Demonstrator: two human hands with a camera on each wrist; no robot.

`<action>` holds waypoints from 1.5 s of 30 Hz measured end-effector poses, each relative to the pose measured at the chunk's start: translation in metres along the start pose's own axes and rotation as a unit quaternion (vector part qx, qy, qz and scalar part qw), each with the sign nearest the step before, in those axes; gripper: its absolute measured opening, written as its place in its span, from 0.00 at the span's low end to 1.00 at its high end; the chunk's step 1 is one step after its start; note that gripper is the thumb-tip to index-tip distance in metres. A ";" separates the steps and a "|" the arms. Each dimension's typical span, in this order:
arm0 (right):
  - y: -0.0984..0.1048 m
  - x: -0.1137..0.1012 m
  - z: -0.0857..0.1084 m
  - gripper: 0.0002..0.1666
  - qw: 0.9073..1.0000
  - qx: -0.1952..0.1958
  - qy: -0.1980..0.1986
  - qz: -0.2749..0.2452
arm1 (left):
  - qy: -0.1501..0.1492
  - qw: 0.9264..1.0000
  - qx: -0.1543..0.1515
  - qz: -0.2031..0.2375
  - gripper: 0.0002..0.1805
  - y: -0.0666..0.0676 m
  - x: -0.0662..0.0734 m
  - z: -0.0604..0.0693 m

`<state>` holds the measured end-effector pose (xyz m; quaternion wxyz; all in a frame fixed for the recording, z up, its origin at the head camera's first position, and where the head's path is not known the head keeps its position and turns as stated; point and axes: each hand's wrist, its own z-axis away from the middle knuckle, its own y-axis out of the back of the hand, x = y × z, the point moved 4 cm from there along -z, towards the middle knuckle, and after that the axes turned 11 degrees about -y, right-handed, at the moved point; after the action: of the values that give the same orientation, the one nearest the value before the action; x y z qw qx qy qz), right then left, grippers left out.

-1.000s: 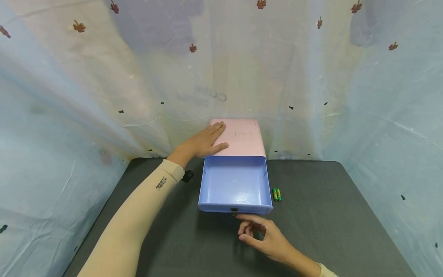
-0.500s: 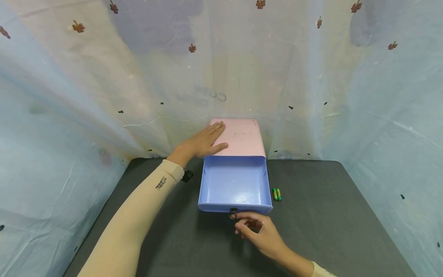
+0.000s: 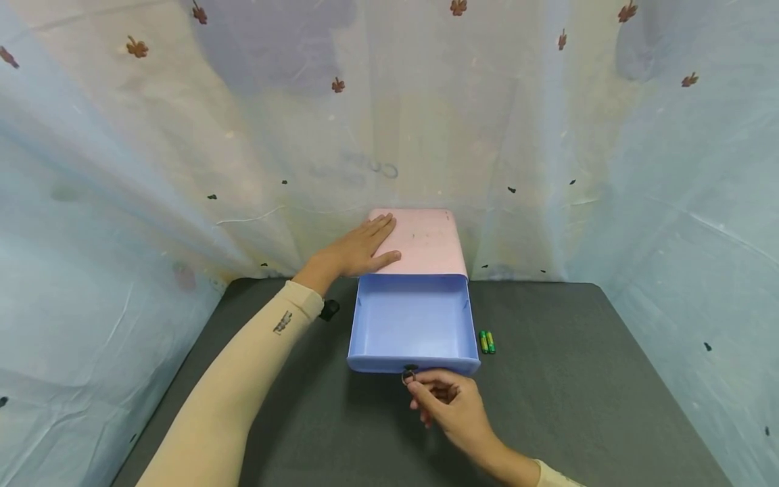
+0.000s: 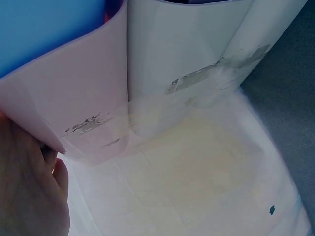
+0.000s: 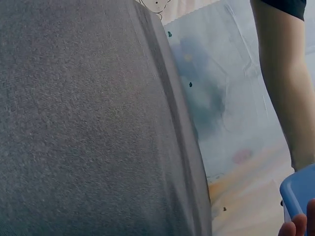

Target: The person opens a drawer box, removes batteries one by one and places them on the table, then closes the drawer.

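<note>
A blue drawer (image 3: 414, 325) stands pulled out of a pink drawer case (image 3: 426, 240), its inside bare. My left hand (image 3: 359, 249) rests on the top left of the case with fingers straight. In the left wrist view part of that hand (image 4: 34, 187) lies against the pink wall. At the drawer's front edge hangs a small metal ring pull (image 3: 406, 377). My right hand (image 3: 456, 409) pinches the ring between thumb and index finger, other fingers curled beneath. Only a few fingertips (image 5: 298, 225) show in the right wrist view, beside the blue drawer front.
Two green batteries (image 3: 487, 342) lie side by side just right of the drawer, on the dark grey table (image 3: 548, 406). A patterned sheet (image 3: 426, 135) hangs behind and at both sides. In the left wrist view a white surface (image 4: 182, 54) borders the pink case.
My right hand has shifted slightly left along the drawer front, and its thumb has come up to meet the index finger at the ring. Left hand, drawer and batteries stay put.
</note>
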<state>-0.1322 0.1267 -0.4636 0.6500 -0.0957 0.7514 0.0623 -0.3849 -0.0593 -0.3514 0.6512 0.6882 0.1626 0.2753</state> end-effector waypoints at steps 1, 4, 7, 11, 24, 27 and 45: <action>0.001 -0.002 -0.001 0.08 1.000 0.001 0.005 0.002 | -0.001 1.000 0.000 0.000 0.50 0.000 0.000 0.000; 0.004 -0.008 -0.004 0.08 1.000 0.007 0.019 0.011 | -0.002 1.000 0.002 0.000 0.50 0.000 0.000 0.000; 0.008 -0.012 -0.010 0.07 0.999 0.015 0.022 0.020 | -0.002 1.000 0.003 -0.001 0.50 0.000 0.000 0.000; 0.012 -0.014 -0.019 0.06 0.999 0.023 0.016 0.028 | 0.002 1.000 0.002 -0.004 0.50 0.000 0.000 0.000; 0.020 -0.008 -0.049 0.07 0.998 0.039 0.019 0.047 | 0.000 1.000 0.006 -0.003 0.49 -0.001 0.000 0.000; 0.021 -0.007 -0.057 0.07 0.998 0.043 0.024 0.050 | -0.001 1.000 0.008 -0.001 0.49 -0.001 0.000 0.000; 0.029 -0.010 -0.101 0.08 0.995 0.066 0.001 0.071 | 0.004 1.000 0.003 0.007 0.49 -0.001 0.001 0.001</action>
<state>-0.2346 0.1331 -0.4399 0.6484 0.0003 0.7591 0.0586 -0.3839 -0.0595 -0.3524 0.6467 0.6902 0.1610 0.2818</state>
